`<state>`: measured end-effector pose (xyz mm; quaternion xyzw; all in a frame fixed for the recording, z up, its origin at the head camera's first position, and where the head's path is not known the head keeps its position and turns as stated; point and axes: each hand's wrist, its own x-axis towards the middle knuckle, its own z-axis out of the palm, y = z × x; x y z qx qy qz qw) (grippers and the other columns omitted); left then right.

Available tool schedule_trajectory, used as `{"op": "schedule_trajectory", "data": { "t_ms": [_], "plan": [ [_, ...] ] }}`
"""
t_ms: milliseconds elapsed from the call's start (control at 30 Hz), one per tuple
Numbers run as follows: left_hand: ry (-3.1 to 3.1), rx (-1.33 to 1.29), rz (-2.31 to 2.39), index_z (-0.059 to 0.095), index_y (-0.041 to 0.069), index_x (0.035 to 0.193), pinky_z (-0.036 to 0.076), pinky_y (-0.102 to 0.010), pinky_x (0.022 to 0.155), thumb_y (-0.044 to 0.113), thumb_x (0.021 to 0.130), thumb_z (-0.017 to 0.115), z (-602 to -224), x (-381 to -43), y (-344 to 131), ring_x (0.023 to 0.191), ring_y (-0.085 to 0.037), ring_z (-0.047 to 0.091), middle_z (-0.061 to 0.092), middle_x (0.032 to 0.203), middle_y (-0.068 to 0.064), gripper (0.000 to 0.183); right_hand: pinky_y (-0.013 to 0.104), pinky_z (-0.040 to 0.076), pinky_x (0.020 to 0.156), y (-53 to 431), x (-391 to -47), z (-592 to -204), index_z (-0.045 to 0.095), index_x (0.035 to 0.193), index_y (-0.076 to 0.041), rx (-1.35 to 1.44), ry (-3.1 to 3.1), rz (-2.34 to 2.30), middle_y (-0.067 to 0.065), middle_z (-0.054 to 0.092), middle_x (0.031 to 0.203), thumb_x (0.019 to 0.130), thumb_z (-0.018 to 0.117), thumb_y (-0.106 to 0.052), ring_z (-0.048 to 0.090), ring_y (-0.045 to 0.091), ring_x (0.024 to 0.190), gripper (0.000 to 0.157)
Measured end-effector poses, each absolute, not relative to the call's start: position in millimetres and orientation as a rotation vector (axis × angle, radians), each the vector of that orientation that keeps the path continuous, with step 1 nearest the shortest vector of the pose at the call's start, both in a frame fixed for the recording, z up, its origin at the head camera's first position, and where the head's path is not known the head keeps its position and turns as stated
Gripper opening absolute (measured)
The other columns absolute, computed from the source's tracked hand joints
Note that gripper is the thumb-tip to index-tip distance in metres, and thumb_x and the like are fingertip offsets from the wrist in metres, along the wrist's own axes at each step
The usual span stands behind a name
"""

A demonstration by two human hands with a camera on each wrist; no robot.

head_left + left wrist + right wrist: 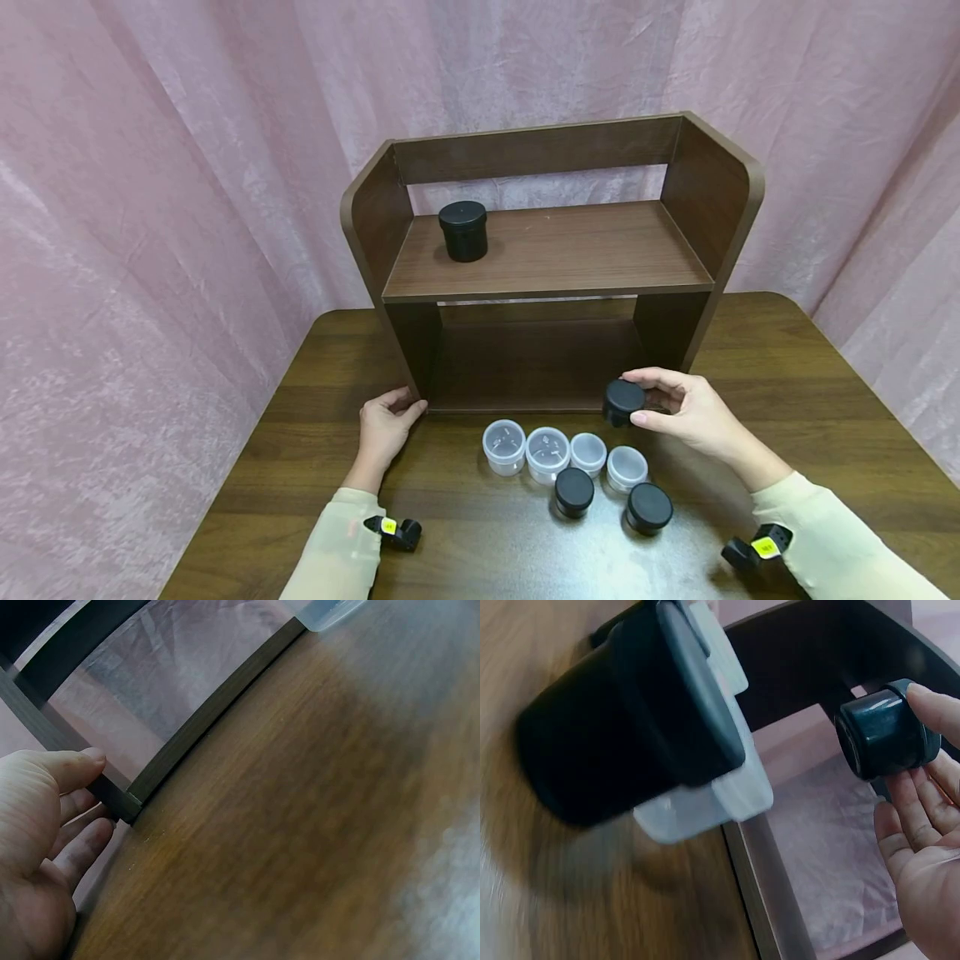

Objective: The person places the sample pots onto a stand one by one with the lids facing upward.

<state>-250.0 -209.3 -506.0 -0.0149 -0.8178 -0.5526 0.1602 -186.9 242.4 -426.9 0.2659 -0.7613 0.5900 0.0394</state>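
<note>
My left hand (383, 426) pinches the lower front corner of the brown wooden shelf's (551, 250) left side panel, thumb inside and fingers outside, as the left wrist view shows. In my right hand (686, 412) is a small black lidded jar (623, 402), held between thumb and fingers around its lid, in front of the shelf's lower right opening. The right wrist view shows this held jar (885, 729) with the fingers beneath it. Another black jar (464, 233) stands upright on the upper board, toward the left.
Several clear lidded jars (548, 454) stand in a row on the wooden table (480, 550) before the shelf. Two more black jars, one left (574, 490) and one right (648, 507), stand nearer me. Pink curtains (187, 167) hang behind the table.
</note>
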Motion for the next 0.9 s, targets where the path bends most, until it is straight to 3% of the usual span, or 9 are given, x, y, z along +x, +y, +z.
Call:
{"op": "schedule_trajectory", "data": {
  "t_ms": [467,900],
  "plan": [
    [-2.345,-0.041,-1.583,0.072,-0.003,0.103,0.052,-0.018,0.067,0.01,0.077,0.081,-506.3,-249.9,-210.1,0.084,-0.023,0.069,0.071,0.095,-0.016,0.03,0.025,0.053,0.082,207.5,-193.0,-413.2,0.055,0.123,0.011,0.889,-2.22,1.991,0.007,0.064,0.116,0.08,0.07,0.011,0.066,0.019,0.095,0.046],
    [-2.351,-0.046,-1.581,0.072,-0.002,0.103,0.053,-0.019,0.068,0.009,0.078,0.081,-505.3,-249.7,-209.6,0.086,-0.023,0.069,0.071,0.096,-0.016,0.029,0.027,0.052,0.084,185.3,-197.0,-387.7,0.059,0.123,0.003,0.917,-2.264,2.0,0.011,0.063,0.118,0.078,0.075,0.004,0.065,0.023,0.096,0.047]
  ]
}}
